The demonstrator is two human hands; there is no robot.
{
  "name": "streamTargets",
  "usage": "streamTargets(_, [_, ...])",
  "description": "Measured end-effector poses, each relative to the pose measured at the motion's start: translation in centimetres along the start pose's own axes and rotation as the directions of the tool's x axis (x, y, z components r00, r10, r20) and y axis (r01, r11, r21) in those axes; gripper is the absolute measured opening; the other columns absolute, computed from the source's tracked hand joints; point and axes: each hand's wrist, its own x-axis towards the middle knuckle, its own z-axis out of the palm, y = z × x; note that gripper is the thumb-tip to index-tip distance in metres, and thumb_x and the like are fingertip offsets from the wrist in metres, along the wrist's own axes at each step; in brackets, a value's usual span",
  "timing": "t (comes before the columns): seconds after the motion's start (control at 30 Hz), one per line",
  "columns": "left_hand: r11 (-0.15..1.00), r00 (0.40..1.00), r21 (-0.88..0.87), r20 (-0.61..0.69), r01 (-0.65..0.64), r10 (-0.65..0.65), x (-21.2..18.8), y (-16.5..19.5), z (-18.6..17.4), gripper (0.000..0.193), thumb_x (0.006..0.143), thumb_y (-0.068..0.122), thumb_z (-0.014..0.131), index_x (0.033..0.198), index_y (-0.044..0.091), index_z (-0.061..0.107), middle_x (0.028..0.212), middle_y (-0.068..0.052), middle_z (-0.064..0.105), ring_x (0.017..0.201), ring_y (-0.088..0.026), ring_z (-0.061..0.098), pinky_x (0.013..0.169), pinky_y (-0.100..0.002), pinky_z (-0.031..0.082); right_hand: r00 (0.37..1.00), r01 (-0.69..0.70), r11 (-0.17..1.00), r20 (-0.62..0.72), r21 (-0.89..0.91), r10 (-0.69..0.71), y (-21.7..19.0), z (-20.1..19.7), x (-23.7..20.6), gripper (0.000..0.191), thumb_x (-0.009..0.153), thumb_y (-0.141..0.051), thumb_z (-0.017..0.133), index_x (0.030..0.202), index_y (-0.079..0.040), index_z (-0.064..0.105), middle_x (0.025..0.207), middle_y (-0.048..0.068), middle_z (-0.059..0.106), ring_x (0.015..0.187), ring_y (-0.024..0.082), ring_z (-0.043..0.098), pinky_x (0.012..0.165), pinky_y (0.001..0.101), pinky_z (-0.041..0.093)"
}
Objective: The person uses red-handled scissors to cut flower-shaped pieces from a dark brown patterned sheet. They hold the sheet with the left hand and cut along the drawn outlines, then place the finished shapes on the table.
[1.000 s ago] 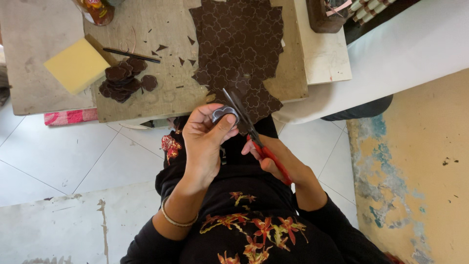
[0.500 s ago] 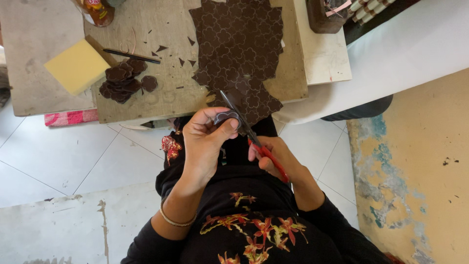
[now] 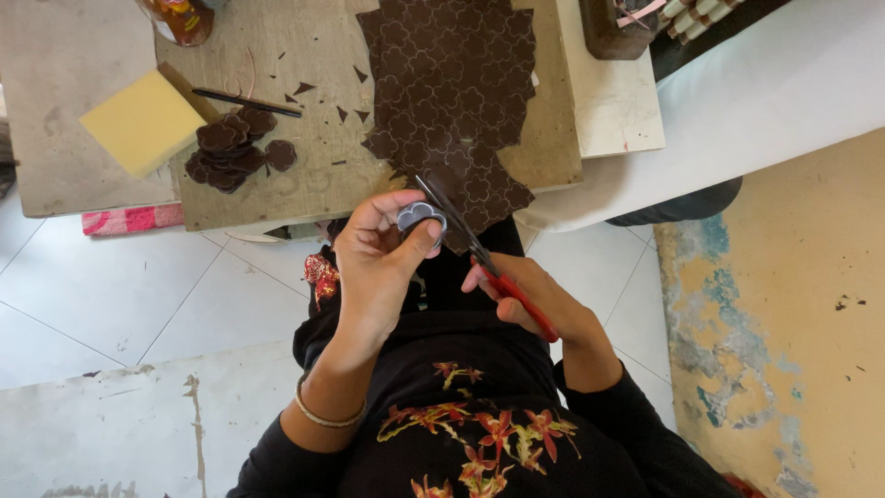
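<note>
Since a moment ago my left hand has turned the flower piece it pinches, right hand gripping the scissors beside it below the sheet; a slip could nick the petals.

person, seen from above by the head camera. garment: black long-sleeved top, soft fabric, sleeves pushed back to mid-forearm on both arms. decoration: floral print across the front in red and orange, with thin yellow-green stems and leaves; a further small red and gold patch of the same print near the hem. left hand: bare, no rings visible; one slim gold-coloured bangle at the wrist. right hand: bare, no rings or wristwear visible. lower clothing: dark, detail cannot be told.
</note>
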Motion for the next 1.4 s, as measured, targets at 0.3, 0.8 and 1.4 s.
streamTargets(0.3, [0.999, 0.999, 0.027, -0.003, -0.035, 0.035, 0.2, 0.3, -0.2, 0.031, 0.091, -0.01, 0.073, 0.118, 0.0, 0.061, 0.095, -0.005, 0.073, 0.082, -0.008, 0.067, 0.073, -0.023, 0.057, 0.999, -0.018, 0.999, 0.04, 0.051, 0.016, -0.1, 0.0, 0.1, 0.086, 0.085, -0.089, 0.049, 0.107, -0.007, 0.064, 0.068, -0.004, 0.047, 0.06, 0.008, 0.044, 0.055, 0.0266, 0.036])
streamTargets(0.8, [0.994, 0.997, 0.078, 0.015, -0.081, 0.08, 0.2, 0.4, -0.2, 0.034, 0.091, -0.013, 0.073, 0.119, 0.001, 0.061, 0.099, -0.004, 0.073, 0.09, -0.007, 0.068, 0.084, -0.021, 0.056, 0.999, -0.011, 0.999, 0.044, 0.04, 0.009, -0.3, 0.1, 0.3, 0.09, 0.084, -0.092, 0.043, 0.099, -0.006, 0.064, 0.069, -0.003, 0.048, 0.061, 0.009, 0.047, 0.056, 0.026, 0.038])
streamTargets(1.4, [0.999, 1.0, -0.039, -0.027, 0.011, -0.012, 0.5, -0.3, -0.5, 0.026, 0.094, -0.007, 0.072, 0.118, 0.0, 0.064, 0.1, -0.004, 0.07, 0.087, -0.008, 0.066, 0.077, -0.025, 0.058, 0.973, -0.192, 0.946, -0.074, 0.262, 0.218, 1.1, 1.3, 0.1, 0.092, 0.068, -0.096, 0.049, 0.082, -0.006, 0.06, 0.058, -0.006, 0.046, 0.045, 0.005, 0.045, 0.041, 0.0208, 0.034])
